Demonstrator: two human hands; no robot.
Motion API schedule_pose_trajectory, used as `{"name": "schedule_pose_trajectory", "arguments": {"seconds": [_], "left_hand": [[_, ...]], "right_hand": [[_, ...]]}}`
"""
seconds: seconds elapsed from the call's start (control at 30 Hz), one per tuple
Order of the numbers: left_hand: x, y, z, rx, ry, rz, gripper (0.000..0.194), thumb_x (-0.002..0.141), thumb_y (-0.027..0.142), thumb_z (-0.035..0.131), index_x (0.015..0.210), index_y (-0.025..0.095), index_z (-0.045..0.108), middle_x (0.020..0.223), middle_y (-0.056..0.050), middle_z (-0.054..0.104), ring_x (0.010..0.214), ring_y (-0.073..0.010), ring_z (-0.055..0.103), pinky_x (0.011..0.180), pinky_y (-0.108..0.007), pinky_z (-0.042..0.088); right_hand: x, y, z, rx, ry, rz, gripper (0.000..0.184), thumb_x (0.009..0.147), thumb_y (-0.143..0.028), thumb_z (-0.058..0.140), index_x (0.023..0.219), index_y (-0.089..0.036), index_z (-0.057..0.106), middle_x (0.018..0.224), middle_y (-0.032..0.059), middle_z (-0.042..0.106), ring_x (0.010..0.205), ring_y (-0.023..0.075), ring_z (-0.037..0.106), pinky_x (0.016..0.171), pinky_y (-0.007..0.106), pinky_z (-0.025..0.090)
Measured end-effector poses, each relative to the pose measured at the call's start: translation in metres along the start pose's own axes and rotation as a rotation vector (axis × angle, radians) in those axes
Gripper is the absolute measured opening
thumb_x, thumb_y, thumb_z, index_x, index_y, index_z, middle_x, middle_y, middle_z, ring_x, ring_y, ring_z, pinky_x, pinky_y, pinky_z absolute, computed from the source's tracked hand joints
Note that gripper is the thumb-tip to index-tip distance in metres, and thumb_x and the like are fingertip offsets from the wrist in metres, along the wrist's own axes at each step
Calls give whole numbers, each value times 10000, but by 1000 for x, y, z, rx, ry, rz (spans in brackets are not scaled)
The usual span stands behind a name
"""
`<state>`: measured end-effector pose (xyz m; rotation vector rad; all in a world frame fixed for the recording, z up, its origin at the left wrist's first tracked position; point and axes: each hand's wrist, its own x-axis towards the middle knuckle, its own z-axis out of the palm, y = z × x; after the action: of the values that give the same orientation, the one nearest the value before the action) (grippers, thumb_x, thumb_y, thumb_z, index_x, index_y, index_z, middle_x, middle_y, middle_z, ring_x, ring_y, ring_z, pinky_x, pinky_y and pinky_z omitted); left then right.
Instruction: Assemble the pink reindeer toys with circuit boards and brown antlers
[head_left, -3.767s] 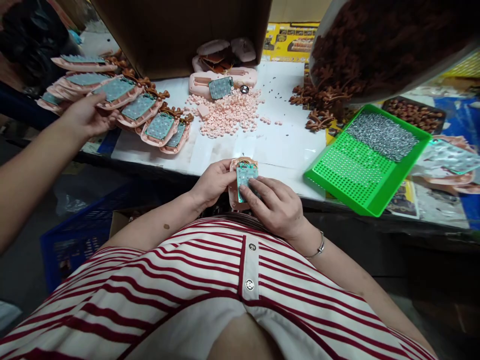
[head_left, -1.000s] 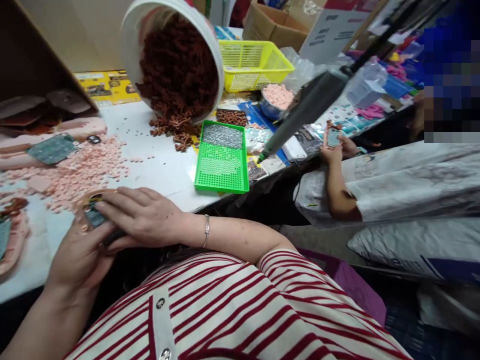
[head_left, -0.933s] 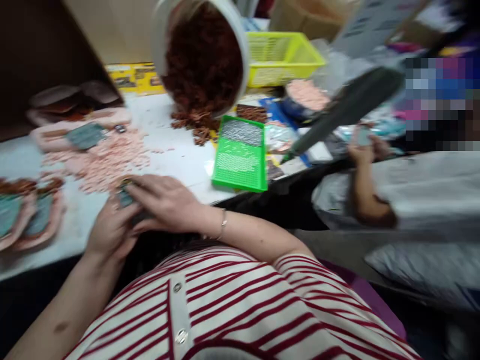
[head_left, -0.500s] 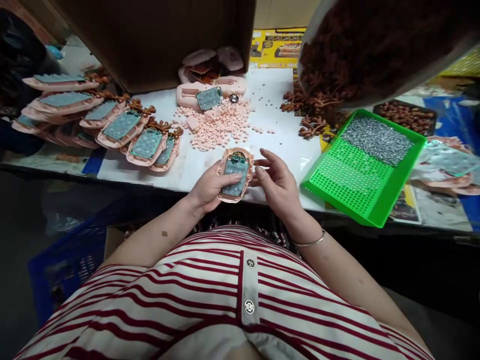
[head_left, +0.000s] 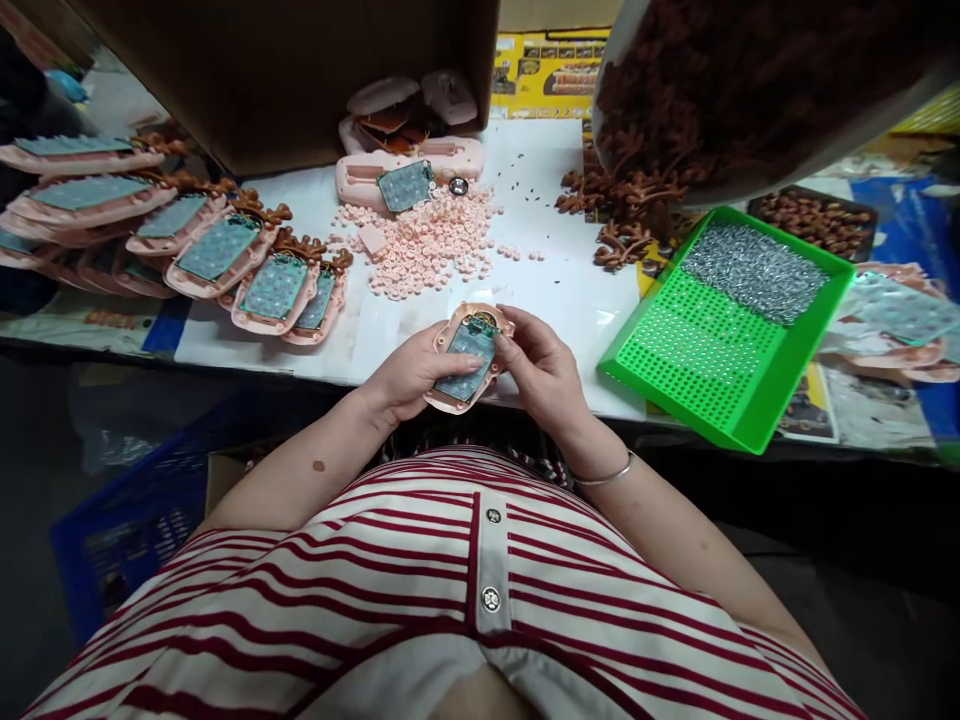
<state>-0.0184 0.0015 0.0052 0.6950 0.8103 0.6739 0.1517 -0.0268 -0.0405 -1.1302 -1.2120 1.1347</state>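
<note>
A pink plastic toy housing (head_left: 442, 403) with a green circuit board and a milky rubber keypad (head_left: 459, 380) is held just over the table's front edge, slightly tilted. My left hand (head_left: 409, 375) grips it from the left, thumb across the keypad and fingers beneath. At its upper right edge, my right hand (head_left: 544, 370) is closed, thumb and forefinger pinching the rim by the top of the board. Whether a small part sits between those fingertips is hidden. Small pink plastic pieces (head_left: 420, 250) lie in a loose heap just beyond.
Similar housings with boards (head_left: 217, 248) and brown antler-shaped parts stand in a row at left. To the right, a green perforated tray (head_left: 690, 370) holds many screws. Behind are a cardboard box (head_left: 300, 80), a bag of brown parts (head_left: 720, 100) and a dark tray (head_left: 817, 232).
My right hand has moved left onto the housing's upper right edge, and its fingers have closed there. The housing has tilted a little clockwise in my left hand. The camera view has shifted slightly.
</note>
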Motion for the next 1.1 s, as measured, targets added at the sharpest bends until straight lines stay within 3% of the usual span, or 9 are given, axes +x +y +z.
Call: {"name": "schedule_pose_trajectory", "arguments": {"seconds": [0.1,0.23,0.5,1.1], "left_hand": [[4,1,2,-33,2,-10,472,619,148,868,1051,110,682,859,-64,749,725,-186,701,742,-314,562],[7,2,4,-74,-1,-3,426,631,137,844,1023,109,676,889,-70,748,715,-176,687,731,-315,556],[7,2,6,-55,46,29,390,629,119,815,991,116,668,881,-42,725,776,-164,684,757,-278,532],[3,1,8,42,104,99,490,607,172,870,1049,126,665,881,-48,743,763,-179,706,718,-266,560]], "right_hand": [[0,6,-2,38,-28,-1,549,884,-616,687,1335,-316,593,1185,63,680,847,182,692,760,400,667],[-2,9,-5,18,-67,-70,682,826,-567,776,1434,-388,525,1388,75,543,1022,217,682,757,383,674],[-1,6,-9,-247,-152,-149,657,851,-577,749,1447,-384,551,1289,79,582,1048,237,664,813,409,653],[1,3,-3,-240,-133,-136,685,831,-615,745,1427,-337,550,1282,96,602,1030,245,665,793,409,652]]}}
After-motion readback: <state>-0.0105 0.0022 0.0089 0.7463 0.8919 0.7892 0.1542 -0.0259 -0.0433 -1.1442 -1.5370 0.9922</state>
